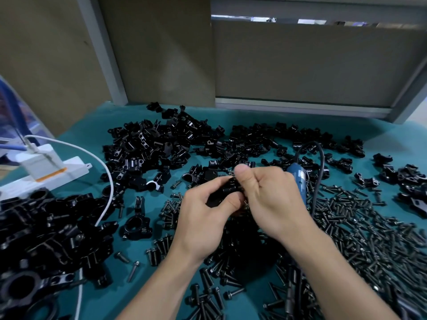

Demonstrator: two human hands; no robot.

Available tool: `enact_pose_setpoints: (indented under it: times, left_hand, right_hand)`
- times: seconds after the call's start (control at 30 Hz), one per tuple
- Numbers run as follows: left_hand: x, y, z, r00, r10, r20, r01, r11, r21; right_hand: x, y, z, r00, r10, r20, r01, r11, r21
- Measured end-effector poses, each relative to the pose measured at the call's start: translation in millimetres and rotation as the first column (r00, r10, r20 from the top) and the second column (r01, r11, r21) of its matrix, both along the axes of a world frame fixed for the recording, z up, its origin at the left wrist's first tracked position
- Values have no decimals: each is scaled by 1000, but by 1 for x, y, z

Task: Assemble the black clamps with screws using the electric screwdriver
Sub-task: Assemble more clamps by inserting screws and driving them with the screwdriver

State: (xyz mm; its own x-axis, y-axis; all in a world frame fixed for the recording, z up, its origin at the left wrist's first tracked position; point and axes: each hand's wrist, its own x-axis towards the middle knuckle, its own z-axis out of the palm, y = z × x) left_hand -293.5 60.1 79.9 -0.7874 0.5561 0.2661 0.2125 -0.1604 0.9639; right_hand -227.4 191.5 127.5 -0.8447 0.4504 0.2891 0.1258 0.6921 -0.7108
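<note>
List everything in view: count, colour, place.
held clamp: one, black, centre, between both hands
loose clamps: many, black, heaps at back, left front and far right
screws: many, dark, spread over right and front
screwdriver: one, blue with dark cord, lying behind right hand
power strip: one, white, left edge
cable: one, white, from strip over left heap
table: one, teal top
left hand: grips held clamp
right hand: grips held clamp
</note>
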Motion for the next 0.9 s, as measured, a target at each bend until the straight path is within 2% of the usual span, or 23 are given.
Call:
enact_pose_setpoints:
  times: [0.17, 0.33, 0.4, 0.5, 0.67, 0.8, 0.9]
  left_hand:
    - [-4, -1, 1, 1000, 20, -1, -20, 999, 37]
    - [-3, -2, -3, 999, 37, 11, -37, 999, 12]
    - [-5, -2, -3, 999, 51, 17, -51, 999, 11]
    - [-5, -2, -1, 999, 40, 12, -40, 999, 15]
    - [-7, -5, -7, 998, 67, -23, -68, 995, -69]
    - [-8, -7, -5, 988, 105, -111, -118, 985, -122]
    - [-10, -6, -3, 991, 102, -91, -112, 988, -105]
  right_hand:
    - [8, 19, 17, 974, 202, 105, -194, 978, -83]
    - [1, 6, 11, 981, 132, 144, -138, 990, 33]
    - [3, 8, 10, 981, 135, 137, -137, 991, 6]
    - [9, 14, 17, 961, 246, 123, -239, 968, -74]
    - [5, 7, 11, 969, 210, 133, -222, 972, 78]
    - [3, 6, 7, 973, 168, 158, -159, 985, -69]
    - [7, 7, 10, 961, 230, 155, -228, 973, -31]
